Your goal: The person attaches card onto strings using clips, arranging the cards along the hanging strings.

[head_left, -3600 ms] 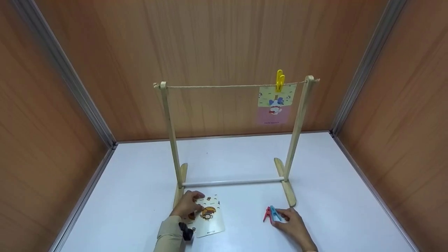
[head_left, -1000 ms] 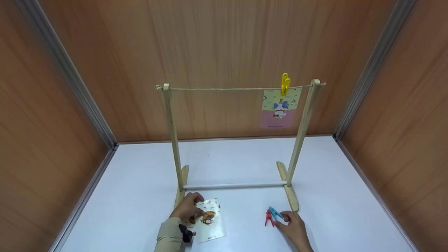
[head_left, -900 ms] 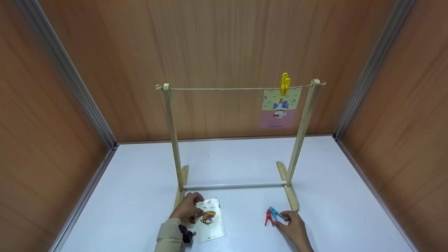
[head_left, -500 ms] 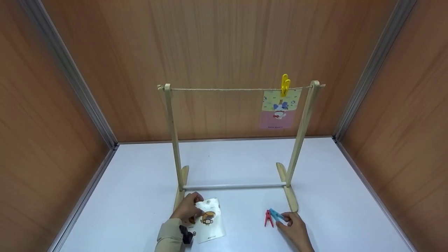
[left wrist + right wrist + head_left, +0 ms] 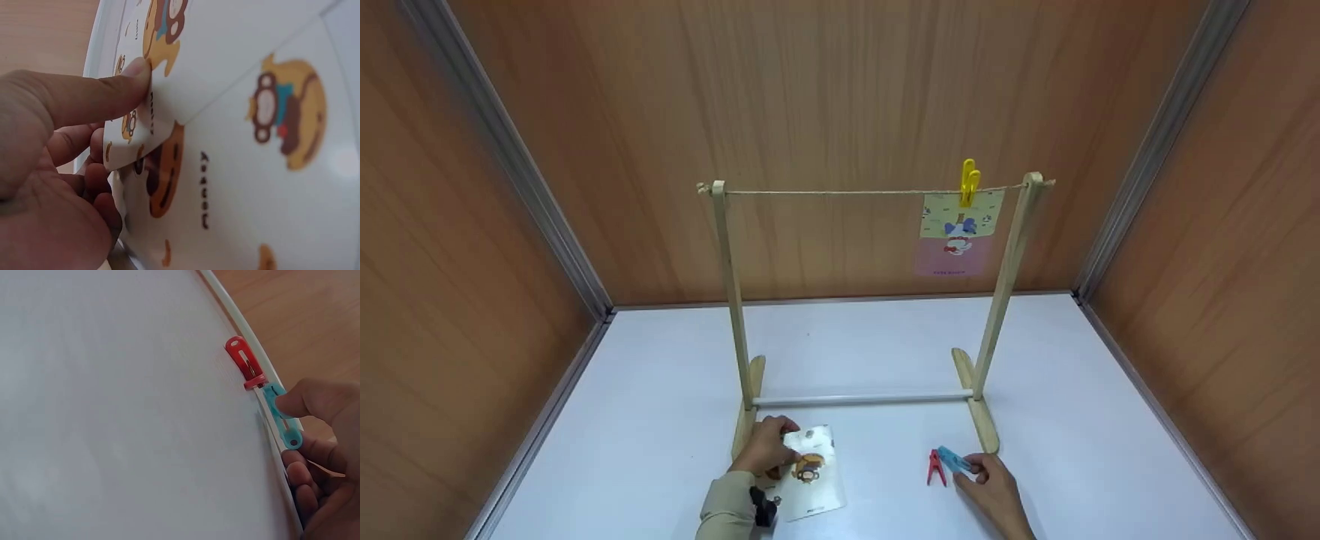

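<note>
My left hand [image 5: 769, 446] pinches the edge of a white card printed with cartoon monkeys [image 5: 225, 45]; the thumb lies on its face and the curled fingers are behind it. A second, similar card [image 5: 225, 185] is partly covered by the held one in the left wrist view. On the right, my right hand [image 5: 994, 487] pinches a light-blue clothespin [image 5: 283, 419] between thumb and fingers. Right beside its tip, a red clothespin [image 5: 936, 468] stands on its spread legs on the white table.
Behind the hands stands a wooden frame [image 5: 733, 300] with a string [image 5: 840, 192] across its top. From the string's right part hangs a green-and-pink card [image 5: 952, 255], held by a yellow clothespin [image 5: 970, 184]. Wood-grain panels [image 5: 825, 90] enclose the white table [image 5: 645, 390].
The blue clothespin, upright beside the red one in the oldest frame, has tipped over in my right fingers, its upper end leaning left. My left hand has shifted only slightly, still pinching the card.
</note>
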A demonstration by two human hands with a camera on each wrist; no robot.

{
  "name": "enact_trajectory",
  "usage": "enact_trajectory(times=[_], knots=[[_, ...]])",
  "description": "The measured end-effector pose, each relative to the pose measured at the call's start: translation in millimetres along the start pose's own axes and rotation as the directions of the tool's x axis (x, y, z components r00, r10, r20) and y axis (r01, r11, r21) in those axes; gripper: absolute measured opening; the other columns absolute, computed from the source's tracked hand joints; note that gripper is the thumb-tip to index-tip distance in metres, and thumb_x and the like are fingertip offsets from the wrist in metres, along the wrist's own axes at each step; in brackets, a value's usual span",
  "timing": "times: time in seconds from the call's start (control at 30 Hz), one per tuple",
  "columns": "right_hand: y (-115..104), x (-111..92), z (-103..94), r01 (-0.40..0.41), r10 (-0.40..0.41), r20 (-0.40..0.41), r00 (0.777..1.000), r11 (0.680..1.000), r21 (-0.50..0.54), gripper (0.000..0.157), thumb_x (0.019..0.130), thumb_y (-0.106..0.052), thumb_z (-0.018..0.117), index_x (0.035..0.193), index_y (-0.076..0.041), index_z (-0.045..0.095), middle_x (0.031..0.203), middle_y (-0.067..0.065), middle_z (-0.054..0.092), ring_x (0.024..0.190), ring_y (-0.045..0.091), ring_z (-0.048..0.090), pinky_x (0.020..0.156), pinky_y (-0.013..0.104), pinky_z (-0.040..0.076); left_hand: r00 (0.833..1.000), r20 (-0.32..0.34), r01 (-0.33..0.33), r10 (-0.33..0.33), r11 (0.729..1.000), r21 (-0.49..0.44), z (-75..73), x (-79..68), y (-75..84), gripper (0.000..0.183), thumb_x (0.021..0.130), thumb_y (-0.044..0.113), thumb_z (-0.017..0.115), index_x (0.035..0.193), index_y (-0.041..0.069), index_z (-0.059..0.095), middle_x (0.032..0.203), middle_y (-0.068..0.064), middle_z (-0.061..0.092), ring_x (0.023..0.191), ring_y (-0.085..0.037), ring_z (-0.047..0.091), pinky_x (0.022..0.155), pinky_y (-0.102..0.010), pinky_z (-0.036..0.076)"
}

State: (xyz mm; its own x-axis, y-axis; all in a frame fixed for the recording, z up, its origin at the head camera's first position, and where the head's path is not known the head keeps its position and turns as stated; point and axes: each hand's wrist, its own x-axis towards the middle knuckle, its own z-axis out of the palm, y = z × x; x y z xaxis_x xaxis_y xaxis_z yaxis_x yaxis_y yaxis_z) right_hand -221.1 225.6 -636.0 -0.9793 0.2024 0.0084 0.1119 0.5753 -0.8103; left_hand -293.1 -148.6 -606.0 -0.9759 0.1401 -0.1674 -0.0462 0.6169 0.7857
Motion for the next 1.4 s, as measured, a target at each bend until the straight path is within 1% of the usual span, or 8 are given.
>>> enact_trajectory(times=[0.17, 0.27, 0.57, 0.77, 0.87, 1.0, 1.2, 1.4], knots=[[0.5, 0.2, 0.4, 0.008, -0.008, -0.006, 1.0, 1.0, -0.002, 0.031, 0.077, -0.013, 0.077, 0.101, 0.001, 0.063, 0.087, 0.005, 0.06, 0.071, 0.008, 0.045, 0.062, 0.02, 0.039, 1.0, -0.022, 0.005, -0.004, 1.0, 0.015, 1.3, 1.0, -0.2, 0.04, 0.071, -0.005, 0.078, 0.107, 0.0, 0.063, 0.105, -0.013, 0.055, 0.094, -0.026, 0.054, 0.054, -0.029, 0.053], [0.1, 0.3, 0.6, -0.018, 0.018, 0.001, 1.0, 1.0, 0.012, 0.032, 0.077, -0.014, 0.077, 0.102, 0.001, 0.063, 0.088, 0.005, 0.06, 0.071, 0.009, 0.046, 0.061, 0.02, 0.039, 1.0, -0.03, 0.002, -0.001, 0.999, 0.033, 1.7, 1.4, -0.7, 0.04, 0.071, -0.004, 0.079, 0.107, 0.001, 0.064, 0.104, -0.012, 0.054, 0.098, -0.028, 0.052, 0.056, -0.029, 0.054], [-1.8, 0.4, 0.2, -0.057, 0.056, 0.013, 0.998, 0.998, 0.025, 0.034, 0.078, -0.014, 0.077, 0.105, 0.001, 0.062, 0.091, 0.008, 0.064, 0.072, 0.012, 0.048, 0.06, 0.02, 0.039, 1.0, 0.009, 0.016, -0.016, 1.0, 0.012, 0.8, 2.3, -1.0, 0.04, 0.073, -0.003, 0.077, 0.109, 0.001, 0.062, 0.106, -0.015, 0.059, 0.084, -0.023, 0.06, 0.046, -0.03, 0.052], [-1.9, 0.0, 0.0, -0.063, 0.062, 0.011, 0.998, 0.998, 0.025, 0.034, 0.078, -0.015, 0.076, 0.105, 0.0, 0.062, 0.092, 0.007, 0.064, 0.073, 0.012, 0.048, 0.061, 0.021, 0.039, 0.999, 0.051, 0.005, -0.003, 0.999, -0.043, -1.3, -0.3, -0.6, 0.041, 0.073, -0.002, 0.077, 0.11, -0.001, 0.059, 0.108, -0.015, 0.062, 0.088, -0.025, 0.062, 0.054, -0.034, 0.055], [-2.0, -0.6, -0.4, -0.059, 0.059, 0.007, 0.998, 0.998, 0.037, 0.033, 0.079, -0.015, 0.076, 0.105, 0.0, 0.063, 0.092, 0.006, 0.062, 0.073, 0.01, 0.047, 0.062, 0.02, 0.039, 0.998, 0.053, -0.033, 0.035, 0.998, -0.047, -2.5, -1.7, -1.5, 0.041, 0.073, -0.001, 0.078, 0.109, 0.0, 0.059, 0.11, -0.014, 0.062, 0.098, -0.032, 0.062, 0.07, -0.043, 0.056], [-1.5, -1.1, -0.6, -0.053, 0.053, 0.002, 0.999, 0.997, 0.049, 0.033, 0.079, -0.016, 0.076, 0.106, 0.0, 0.065, 0.092, 0.005, 0.06, 0.073, 0.008, 0.046, 0.063, 0.019, 0.039, 0.996, 0.038, -0.081, 0.082, 0.996, -0.025, -3.3, -1.4, -2.8, 0.042, 0.072, 0.0, 0.079, 0.109, 0.001, 0.059, 0.113, -0.014, 0.062, 0.112, -0.037, 0.057, 0.091, -0.052, 0.049], [-1.6, -0.8, 0.1, -0.055, 0.055, -0.008, 0.998, 0.997, 0.054, 0.031, 0.08, -0.015, 0.075, 0.106, -0.001, 0.065, 0.092, 0.004, 0.06, 0.074, 0.009, 0.046, 0.063, 0.019, 0.039, 0.998, 0.033, -0.055, 0.057, 0.998, -0.036, -4.6, -0.6, -4.0, 0.042, 0.073, 0.003, 0.078, 0.111, 0.004, 0.06, 0.116, -0.015, 0.06, 0.106, -0.031, 0.058, 0.086, -0.047, 0.05], [-1.7, 0.7, 1.2, -0.063, 0.063, -0.012, 0.998, 0.997, 0.055, 0.031, 0.08, -0.015, 0.075, 0.107, -0.001, 0.067, 0.091, 0.004, 0.06, 0.074, 0.008, 0.046, 0.064, 0.019, 0.039, 0.997, 0.029, -0.07, 0.073, 0.995, -0.075, -6.5, -0.4, -5.4, 0.043, 0.075, 0.004, 0.078, 0.114, 0.002, 0.06, 0.116, -0.017, 0.061, 0.104, -0.029, 0.059, 0.082, -0.042, 0.052]])
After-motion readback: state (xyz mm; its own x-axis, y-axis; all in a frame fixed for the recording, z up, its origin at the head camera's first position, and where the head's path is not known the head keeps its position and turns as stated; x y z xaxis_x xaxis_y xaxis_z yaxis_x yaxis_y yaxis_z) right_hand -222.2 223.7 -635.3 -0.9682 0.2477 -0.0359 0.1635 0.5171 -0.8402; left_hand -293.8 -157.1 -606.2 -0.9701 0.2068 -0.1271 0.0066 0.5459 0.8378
